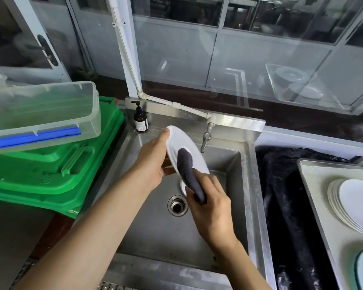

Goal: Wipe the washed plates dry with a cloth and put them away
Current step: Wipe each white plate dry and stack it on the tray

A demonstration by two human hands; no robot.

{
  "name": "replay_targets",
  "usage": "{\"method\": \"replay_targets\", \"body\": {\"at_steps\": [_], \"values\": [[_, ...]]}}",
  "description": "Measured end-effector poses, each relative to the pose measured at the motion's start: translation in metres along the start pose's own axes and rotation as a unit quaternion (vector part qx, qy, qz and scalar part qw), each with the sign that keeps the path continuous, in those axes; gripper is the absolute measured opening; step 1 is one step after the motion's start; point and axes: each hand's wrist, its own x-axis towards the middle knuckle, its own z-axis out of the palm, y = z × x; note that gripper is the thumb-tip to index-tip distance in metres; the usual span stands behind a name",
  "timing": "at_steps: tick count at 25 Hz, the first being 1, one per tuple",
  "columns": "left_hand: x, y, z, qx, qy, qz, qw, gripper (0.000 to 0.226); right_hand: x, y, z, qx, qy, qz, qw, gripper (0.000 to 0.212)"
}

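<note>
Over the steel sink [249, 185], the left hand [153, 164] grips a tilted white plate [182, 143]; the right hand [210, 208] grips a dark cloth [187, 164] against it. A tray [314, 206] holds stacked plates [352, 201].

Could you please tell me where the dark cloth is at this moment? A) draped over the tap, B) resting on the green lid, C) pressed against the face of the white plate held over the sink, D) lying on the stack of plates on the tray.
C: the right hand grips the dark cloth and presses it against the white plate, which the left hand holds tilted above the sink.
</note>
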Motion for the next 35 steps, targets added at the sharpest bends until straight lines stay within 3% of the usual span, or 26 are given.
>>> {"method": "replay_targets", "body": {"at_steps": [3, 6, 7, 10, 12, 14, 17, 20, 23, 26, 30, 35], "values": [[0.008, -0.008, -0.01, 0.064, -0.01, 0.036, 0.997, 0.029, 0.014, 0.002, -0.012, 0.245, -0.002, 0.175, 0.953, 0.037], [0.022, -0.029, -0.026, 0.242, 0.07, 0.113, 0.961, 0.025, 0.018, 0.012, -0.029, 0.356, -0.004, 0.214, 0.91, 0.042], [0.022, -0.033, -0.028, 0.234, 0.074, 0.091, 0.965, 0.027, 0.017, 0.014, -0.032, 0.387, -0.006, 0.236, 0.891, 0.048], [0.024, -0.039, -0.03, 0.055, 0.022, -0.018, 0.998, 0.027, 0.016, 0.023, -0.036, 0.446, 0.004, 0.304, 0.842, 0.057], [0.025, -0.038, -0.033, -0.022, -0.033, -0.023, 0.999, 0.019, 0.016, 0.03, -0.039, 0.476, 0.008, 0.338, 0.812, 0.06], [0.021, -0.036, -0.037, -0.08, -0.092, -0.006, 0.993, 0.029, 0.016, 0.035, -0.04, 0.505, -0.005, 0.366, 0.782, 0.063], [0.016, -0.032, -0.038, -0.129, -0.158, -0.003, 0.979, 0.042, 0.013, 0.038, -0.037, 0.511, -0.011, 0.389, 0.766, 0.07], [0.011, -0.024, -0.031, -0.121, -0.151, 0.009, 0.981, 0.042, 0.01, 0.035, -0.031, 0.416, 0.005, 0.378, 0.827, 0.053], [0.005, -0.016, -0.026, -0.095, -0.156, 0.04, 0.982, 0.036, 0.01, 0.037, -0.023, 0.282, 0.121, 0.378, 0.873, 0.014], [-0.003, -0.014, -0.026, -0.057, -0.167, 0.061, 0.982, 0.039, 0.017, 0.04, -0.028, 0.174, 0.2, 0.308, 0.914, 0.019], [-0.014, -0.013, -0.026, -0.009, -0.158, 0.092, 0.983, 0.021, 0.038, 0.042, -0.04, 0.054, 0.13, 0.214, 0.967, 0.039], [-0.018, -0.023, -0.016, 0.088, -0.129, 0.179, 0.971, 0.003, 0.06, 0.018, -0.029, 0.018, 0.049, 0.095, 0.994, 0.041]]}}
